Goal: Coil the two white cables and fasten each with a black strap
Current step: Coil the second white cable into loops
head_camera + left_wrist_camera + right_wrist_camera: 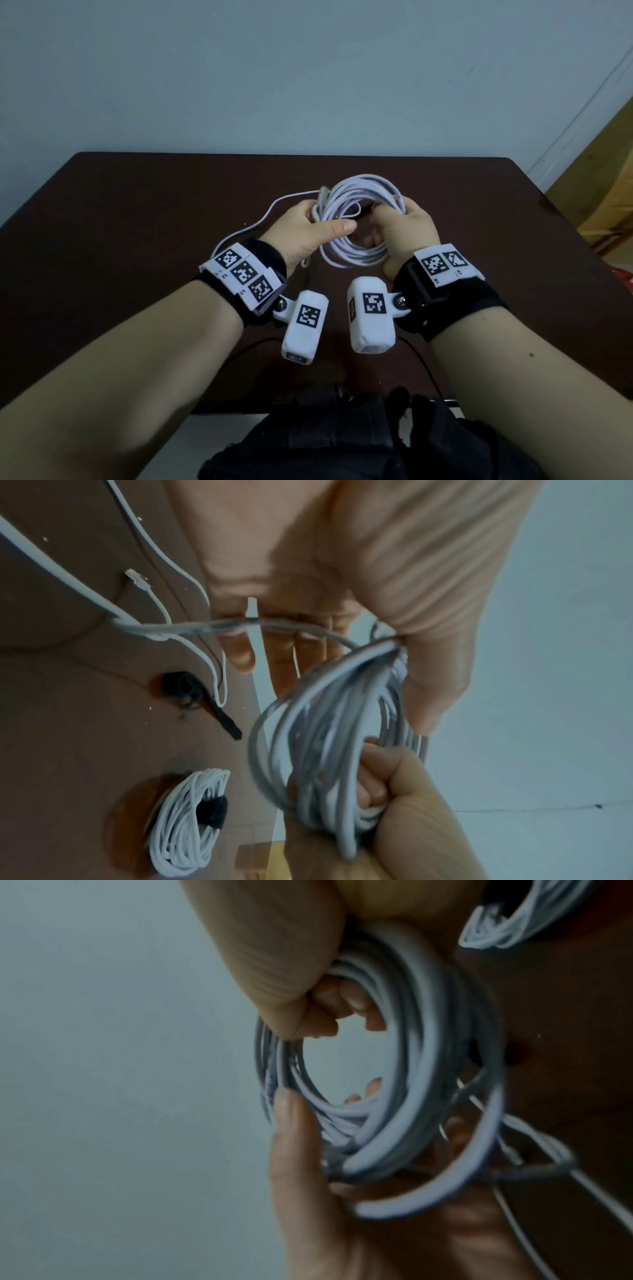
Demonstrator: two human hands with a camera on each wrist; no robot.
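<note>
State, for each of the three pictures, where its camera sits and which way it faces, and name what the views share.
Head: worn on the head, facing down at the table; both forearms, left hand and right hand show.
Left wrist: looks along the left hand at the coil; the right hand's fist shows.
Right wrist: looks along the right hand; the left hand shows.
Shared: all three show the coil held by both hands.

Both hands hold a coiled white cable above the dark bench.
The left hand grips the coil on its left side, the right hand on its right; a loose tail trails left onto the bench.
</note>
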